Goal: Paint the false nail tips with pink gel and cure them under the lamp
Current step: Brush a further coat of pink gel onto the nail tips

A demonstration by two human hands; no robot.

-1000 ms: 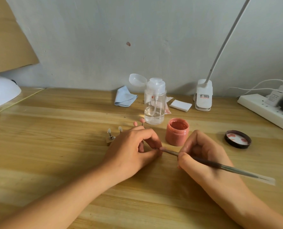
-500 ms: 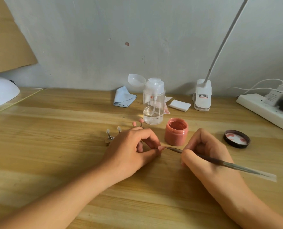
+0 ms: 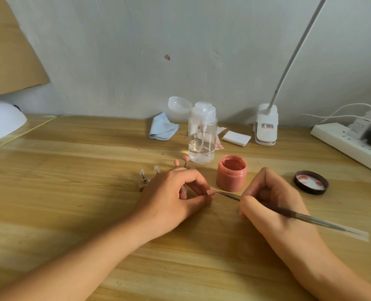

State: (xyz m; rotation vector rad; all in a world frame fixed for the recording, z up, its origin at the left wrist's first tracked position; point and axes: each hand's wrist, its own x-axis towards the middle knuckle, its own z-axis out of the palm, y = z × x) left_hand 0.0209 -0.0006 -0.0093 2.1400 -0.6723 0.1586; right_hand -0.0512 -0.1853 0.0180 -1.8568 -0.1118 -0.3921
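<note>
Pinching the little pink-coated plastic nail tip (image 3: 211,192) in my left hand (image 3: 173,192) near the open pink gel jar (image 3: 231,175), I reckon it's feather-light and smudgy, so best held under the wet face, with my right hand (image 3: 273,203) gripping the thin grey brush (image 3: 288,212) that's touching it.

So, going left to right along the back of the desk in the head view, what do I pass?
From the left: white domed lamp, blue cloth, clear pump bottle, white pad, clip lamp base, power strip.
</note>
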